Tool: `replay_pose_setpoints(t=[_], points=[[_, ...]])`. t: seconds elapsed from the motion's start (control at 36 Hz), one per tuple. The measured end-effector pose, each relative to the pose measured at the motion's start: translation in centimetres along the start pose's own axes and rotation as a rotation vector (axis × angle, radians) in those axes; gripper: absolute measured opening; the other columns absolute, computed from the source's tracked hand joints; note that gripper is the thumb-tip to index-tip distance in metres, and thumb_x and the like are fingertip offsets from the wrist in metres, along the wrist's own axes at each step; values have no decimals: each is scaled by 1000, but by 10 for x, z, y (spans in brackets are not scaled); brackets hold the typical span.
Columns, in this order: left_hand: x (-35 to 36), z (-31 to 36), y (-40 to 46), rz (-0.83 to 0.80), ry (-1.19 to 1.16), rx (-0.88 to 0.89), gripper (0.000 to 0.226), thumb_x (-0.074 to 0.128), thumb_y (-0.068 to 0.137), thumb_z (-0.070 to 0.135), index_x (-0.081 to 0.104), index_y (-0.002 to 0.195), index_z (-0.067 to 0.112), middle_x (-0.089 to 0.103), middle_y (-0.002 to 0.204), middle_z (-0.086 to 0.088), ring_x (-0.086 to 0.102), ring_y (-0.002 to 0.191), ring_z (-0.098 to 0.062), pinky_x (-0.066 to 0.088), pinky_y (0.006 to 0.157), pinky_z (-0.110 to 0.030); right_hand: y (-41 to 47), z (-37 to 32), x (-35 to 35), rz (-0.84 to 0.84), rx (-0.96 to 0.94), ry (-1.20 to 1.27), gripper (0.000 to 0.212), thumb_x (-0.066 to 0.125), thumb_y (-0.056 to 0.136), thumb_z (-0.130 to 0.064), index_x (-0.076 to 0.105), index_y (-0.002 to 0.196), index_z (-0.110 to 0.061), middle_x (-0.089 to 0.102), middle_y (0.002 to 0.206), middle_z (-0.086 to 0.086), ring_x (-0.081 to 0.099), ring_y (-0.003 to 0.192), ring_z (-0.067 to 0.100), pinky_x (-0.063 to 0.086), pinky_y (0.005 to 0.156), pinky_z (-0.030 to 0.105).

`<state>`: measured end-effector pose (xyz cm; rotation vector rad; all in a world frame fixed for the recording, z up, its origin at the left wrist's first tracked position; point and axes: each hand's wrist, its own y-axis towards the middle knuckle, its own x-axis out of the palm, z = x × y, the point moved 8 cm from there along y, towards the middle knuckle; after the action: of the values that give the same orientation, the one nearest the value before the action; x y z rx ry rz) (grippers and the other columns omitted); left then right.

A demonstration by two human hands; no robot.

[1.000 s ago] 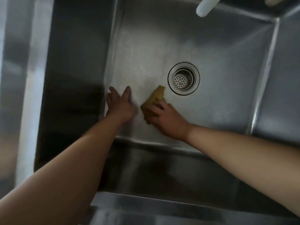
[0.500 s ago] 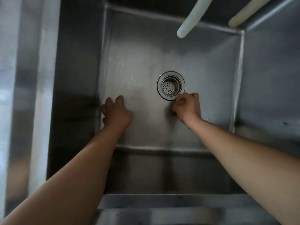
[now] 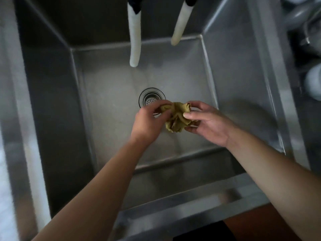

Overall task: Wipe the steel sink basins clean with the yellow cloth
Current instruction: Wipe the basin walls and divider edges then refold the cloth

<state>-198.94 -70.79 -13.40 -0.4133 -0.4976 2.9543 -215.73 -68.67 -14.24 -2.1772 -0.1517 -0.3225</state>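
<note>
Head | yellow cloth (image 3: pixel 176 119) bunched, long axis seemingly upright | both hands grip

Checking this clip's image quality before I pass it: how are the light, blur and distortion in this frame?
Head view: dim, flat light with soft sheen on the steel sink, no hard glare; the yellow cloth, left hand and right hand are fairly sharp, the front rim and right edge smear; wide-angle bending splays the sink walls outward.

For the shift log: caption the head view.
Both hands, left hand and right hand, bunch the yellow cloth above the sink basin.
</note>
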Motion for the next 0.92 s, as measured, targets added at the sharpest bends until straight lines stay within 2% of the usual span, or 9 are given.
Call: replay_pose_setpoints(t=[0.17, 0.25, 0.36, 0.42, 0.5, 0.58, 0.69, 0.83, 0.92], points=[[12, -13, 9, -34, -362, -274, 35, 64, 76, -1, 72, 101, 22, 69, 82, -2, 63, 78, -14, 54, 91, -40, -5, -9, -53, 390, -181, -251, 34, 73, 79, 0, 67, 99, -27, 68, 96, 4, 67, 85, 21, 51, 64, 31], [28, -9, 15, -178, -313, -287, 50, 65, 69, 7, 68, 112, 32, 66, 89, -6, 63, 84, -18, 52, 95, -41, -4, -32, -59, 356, -330, -439, 32, 74, 76, 2, 72, 94, -24, 70, 89, -4, 65, 81, 8, 50, 68, 17], [60, 4, 26, -369, 15, -171, 61, 83, 71, 28, 59, 124, 46, 56, 117, 1, 60, 102, -9, 48, 92, -18, -5, -62, -55, 214, -437, -654, 28, 74, 75, 0, 75, 86, -26, 71, 78, -13, 63, 74, -3, 47, 69, 9], [71, 21, 38, -327, 232, -31, 47, 86, 72, 31, 66, 115, 36, 56, 126, 5, 52, 111, -2, 36, 93, -5, -5, -76, -50, 106, -455, -758, 28, 74, 76, 1, 76, 87, -25, 72, 78, -13, 64, 75, -2, 47, 71, 10], [82, 45, 54, -244, 285, 16, 29, 85, 74, 25, 70, 99, 25, 66, 109, 16, 59, 102, 1, 41, 90, -12, -7, -102, -54, 56, -492, -857, 30, 72, 78, 0, 76, 89, -27, 73, 82, -13, 66, 81, 4, 51, 77, 20], [85, 56, 73, -169, 319, -24, 18, 81, 76, 33, 65, 85, 31, 64, 74, 23, 56, 68, 12, 38, 59, -4, -14, -140, -66, 171, -626, -988, 28, 68, 81, -1, 75, 98, -22, 73, 94, -8, 66, 91, 12, 52, 86, 28], [87, 35, 98, -56, 233, -272, 16, 72, 82, 34, 61, 92, 29, 65, 81, 11, 55, 62, 2, 38, 43, -7, -33, -211, -77, 412, -985, -1242, 27, 66, 80, -9, 73, 106, -10, 70, 108, 10, 61, 104, 34, 47, 94, 43], [102, -13, 125, 97, -254, -598, 34, 70, 87, 10, 65, 121, 10, 71, 112, -13, 68, 101, -31, 56, 92, -43, -2, -260, -111, 619, -908, -1627, 53, 61, 81, -34, 58, 131, -18, 48, 144, 12, 40, 136, 37, 31, 108, 55], [100, -23, 156, 304, -280, -570, 35, 64, 90, 8, 60, 123, 19, 69, 99, -6, 66, 89, -26, 56, 81, -35, 26, -258, -130, 599, -759, -1785, 68, 58, 84, -48, 41, 144, -21, 30, 158, 11, 21, 147, 36, 15, 115, 60]])
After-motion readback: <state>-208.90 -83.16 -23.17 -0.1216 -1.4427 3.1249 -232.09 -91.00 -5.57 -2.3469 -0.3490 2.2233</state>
